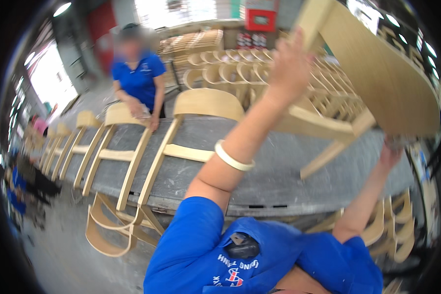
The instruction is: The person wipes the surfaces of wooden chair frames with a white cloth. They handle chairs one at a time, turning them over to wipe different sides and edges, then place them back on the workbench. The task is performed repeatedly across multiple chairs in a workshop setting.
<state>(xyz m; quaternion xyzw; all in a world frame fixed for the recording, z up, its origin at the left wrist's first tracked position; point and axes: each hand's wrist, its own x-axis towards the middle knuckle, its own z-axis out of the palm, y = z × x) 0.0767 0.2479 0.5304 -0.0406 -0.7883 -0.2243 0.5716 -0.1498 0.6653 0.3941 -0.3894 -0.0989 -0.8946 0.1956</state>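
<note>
A pale wooden chair-back frame (387,73) with a broad curved backrest is held up, tilted, over the right part of the table. My left hand (291,66), with a cream bangle on its forearm, is closed round one of the frame's posts near the top. At the backrest's lower edge is my right hand (392,151). A greyish blurred thing (402,140) shows between that hand and the wood; I cannot make out what it is. The right fingers are mostly hidden, but appear curled at the edge.
Similar chair-back frames (208,103) lean in a row along the long grey table (259,191). Across it stands a co-worker (139,81) in blue, hands on a frame. Rows of curved wooden frames (220,73) stand behind. More chair parts (110,232) sit below the near edge.
</note>
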